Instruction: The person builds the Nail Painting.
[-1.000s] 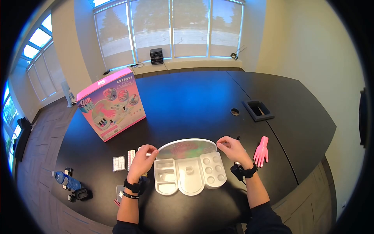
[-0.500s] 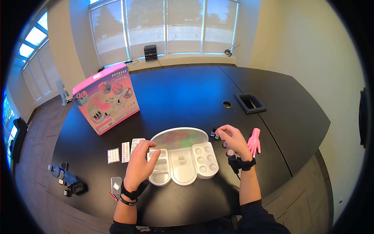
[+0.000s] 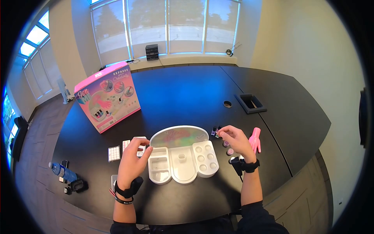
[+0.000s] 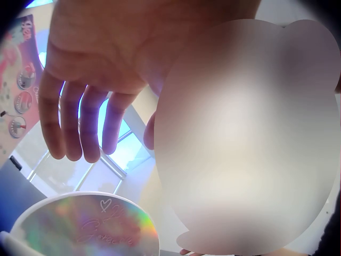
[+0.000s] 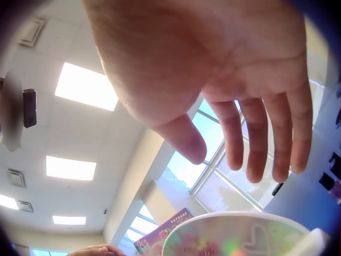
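Note:
A white tray station (image 3: 183,171) stands on the dark table, with several compartments at its left and round wells (image 3: 205,158) at its right. Its iridescent back panel (image 3: 179,137), marked with a heart and raised lettering, stands upright behind. My left hand (image 3: 133,162) hovers by the station's left side, fingers loosely bent and nothing in them; in the left wrist view the fingers (image 4: 71,122) hang apart. To the right of the panel, my right hand (image 3: 236,142) is held near small nail polish bottles (image 3: 214,131), its fingers (image 5: 257,138) relaxed and holding nothing.
A pink model hand (image 3: 255,139) lies at the right. On the left are a case of white pieces (image 3: 114,153), a water bottle (image 3: 64,172) and a large pink box (image 3: 108,97). A cable opening (image 3: 251,104) is set into the table's far right.
Both hands have drawn away from the panel's two ends, the left toward me and the right outward, uncovering polish bottles. The head view has shifted slightly; the station stays upright.

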Demonstrator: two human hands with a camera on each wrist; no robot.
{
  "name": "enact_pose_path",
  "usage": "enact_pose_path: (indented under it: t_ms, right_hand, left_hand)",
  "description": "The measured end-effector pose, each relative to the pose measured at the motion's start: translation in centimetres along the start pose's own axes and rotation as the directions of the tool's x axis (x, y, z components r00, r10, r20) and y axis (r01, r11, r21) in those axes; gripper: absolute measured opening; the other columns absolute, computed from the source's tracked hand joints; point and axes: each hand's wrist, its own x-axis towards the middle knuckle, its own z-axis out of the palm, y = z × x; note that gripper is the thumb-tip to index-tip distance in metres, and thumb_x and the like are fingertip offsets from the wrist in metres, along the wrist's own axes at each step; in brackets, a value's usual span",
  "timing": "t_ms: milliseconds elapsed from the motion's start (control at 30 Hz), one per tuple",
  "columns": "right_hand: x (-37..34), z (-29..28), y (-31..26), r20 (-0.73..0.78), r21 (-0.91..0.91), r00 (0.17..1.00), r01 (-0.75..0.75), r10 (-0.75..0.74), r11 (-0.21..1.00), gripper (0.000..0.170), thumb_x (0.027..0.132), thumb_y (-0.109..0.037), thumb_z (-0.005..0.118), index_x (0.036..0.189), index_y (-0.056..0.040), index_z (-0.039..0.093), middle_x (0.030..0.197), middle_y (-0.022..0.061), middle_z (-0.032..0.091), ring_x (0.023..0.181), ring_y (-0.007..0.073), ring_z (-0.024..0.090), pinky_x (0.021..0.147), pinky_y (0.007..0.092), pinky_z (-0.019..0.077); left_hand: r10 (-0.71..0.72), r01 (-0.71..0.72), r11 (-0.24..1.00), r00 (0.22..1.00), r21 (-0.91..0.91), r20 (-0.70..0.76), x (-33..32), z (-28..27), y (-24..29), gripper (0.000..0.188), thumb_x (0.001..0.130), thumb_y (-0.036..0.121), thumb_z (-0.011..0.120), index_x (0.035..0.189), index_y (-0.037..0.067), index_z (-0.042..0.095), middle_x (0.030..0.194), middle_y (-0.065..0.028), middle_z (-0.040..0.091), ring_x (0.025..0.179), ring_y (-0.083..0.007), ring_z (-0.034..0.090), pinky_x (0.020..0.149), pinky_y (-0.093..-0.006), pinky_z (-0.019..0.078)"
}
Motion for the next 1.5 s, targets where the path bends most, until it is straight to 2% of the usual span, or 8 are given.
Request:
enact_pose_path:
  t_ms: [267, 467, 700, 867, 1100, 1233, 1367, 1500]
  right_hand:
    - [0.8, 0.6, -2.0, 0.077, -0.081, 0.997, 0.029, -0.023, 0.996, 0.031, 0.106, -0.027, 0.076, 0.120, 0.0000, 0.076, 0.101, 0.0059, 0.078, 0.092, 0.0142, 0.069, 0.087, 0.0332, 0.0568]
    - [0.8, 0.2, -3.3, 0.090, -0.155, 0.995, 0.044, -0.030, 0.987, 0.032, 0.106, -0.027, 0.076, 0.122, 0.0012, 0.075, 0.103, 0.0061, 0.078, 0.097, 0.0151, 0.074, 0.085, 0.0336, 0.0593]
    - [1.7, -1.7, -2.6, 0.042, -0.072, 0.995, 0.092, -0.090, 0.993, 0.031, 0.107, -0.023, 0.076, 0.125, 0.0028, 0.073, 0.105, 0.0090, 0.078, 0.093, 0.0159, 0.076, 0.079, 0.0317, 0.0616]
    - [2.3, -2.3, -1.6, -0.061, -0.194, 0.991, 0.102, -0.116, 0.976, 0.030, 0.105, -0.019, 0.077, 0.123, 0.0046, 0.073, 0.106, 0.0130, 0.080, 0.090, 0.0189, 0.078, 0.084, 0.0339, 0.0632]
    - [2.5, -1.8, -0.7, -0.056, -0.216, 0.992, 0.098, -0.113, 0.971, 0.029, 0.103, -0.016, 0.077, 0.122, 0.0056, 0.074, 0.106, 0.0142, 0.080, 0.089, 0.0193, 0.078, 0.085, 0.0345, 0.0636]
    - [2.9, -2.6, 0.7, -0.116, -0.273, 0.984, 0.097, -0.132, 0.957, 0.027, 0.102, -0.017, 0.078, 0.120, 0.0033, 0.075, 0.108, 0.0137, 0.081, 0.099, 0.0223, 0.080, 0.086, 0.0361, 0.0633]
    - [3.3, -5.9, 3.5, -0.251, -0.393, 0.961, 0.009, -0.117, 0.920, 0.031, 0.099, -0.021, 0.081, 0.119, 0.0013, 0.076, 0.108, 0.0144, 0.082, 0.106, 0.0267, 0.080, 0.091, 0.0391, 0.0620]
    - [2.0, -9.7, 5.0, -0.395, -0.523, 0.919, -0.221, -0.004, 0.823, 0.042, 0.095, -0.031, 0.083, 0.125, -0.0010, 0.075, 0.122, 0.0167, 0.079, 0.120, 0.0325, 0.075, 0.101, 0.0451, 0.0599]
  left_hand:
    - [0.066, -0.068, 0.997, 0.997, 0.035, 0.046, 0.9, -1.2, 0.6, 0.024, 0.102, 0.015, 0.076, 0.120, -0.001, 0.071, 0.117, -0.0148, 0.073, 0.109, -0.0320, 0.073, 0.096, -0.0409, 0.0594]
    - [0.123, -0.128, 0.991, 0.987, 0.049, 0.101, 1.3, -2.4, 0.8, 0.027, 0.101, 0.015, 0.076, 0.122, -0.001, 0.071, 0.119, -0.0153, 0.074, 0.110, -0.0332, 0.073, 0.098, -0.0420, 0.0592]
    - [0.114, -0.119, 0.992, 0.988, 0.039, 0.108, 1.6, -2.1, 0.3, 0.027, 0.102, 0.016, 0.076, 0.123, -0.001, 0.071, 0.119, -0.0154, 0.074, 0.111, -0.0335, 0.073, 0.098, -0.0421, 0.0593]
    - [0.059, -0.067, 0.993, 0.995, 0.100, 0.077, 1.9, -1.4, -0.9, 0.027, 0.101, 0.016, 0.077, 0.122, -0.001, 0.071, 0.118, -0.0157, 0.074, 0.112, -0.0333, 0.074, 0.098, -0.0421, 0.0592]
    - [0.013, -0.020, 0.985, 0.999, 0.169, 0.043, 1.9, -2.2, -3.8, 0.027, 0.101, 0.017, 0.077, 0.121, 0.000, 0.071, 0.117, -0.0166, 0.074, 0.111, -0.0344, 0.074, 0.096, -0.0422, 0.0587]
    - [-0.086, 0.094, 0.978, 0.995, 0.185, -0.048, 1.9, -3.7, -5.3, 0.023, 0.101, 0.016, 0.076, 0.119, 0.001, 0.072, 0.114, -0.0155, 0.075, 0.107, -0.0346, 0.074, 0.094, -0.0424, 0.0590]
    - [-0.052, 0.065, 0.976, 0.997, 0.208, -0.064, 1.9, -3.8, -6.0, 0.024, 0.101, 0.012, 0.076, 0.121, -0.001, 0.071, 0.112, -0.0133, 0.076, 0.099, -0.0269, 0.075, 0.089, -0.0370, 0.0599]
    - [-0.032, 0.037, 0.984, 0.999, 0.172, -0.033, 2.1, -2.5, -5.5, 0.024, 0.101, 0.012, 0.076, 0.121, -0.001, 0.070, 0.112, -0.0132, 0.076, 0.103, -0.0281, 0.075, 0.091, -0.0381, 0.0595]
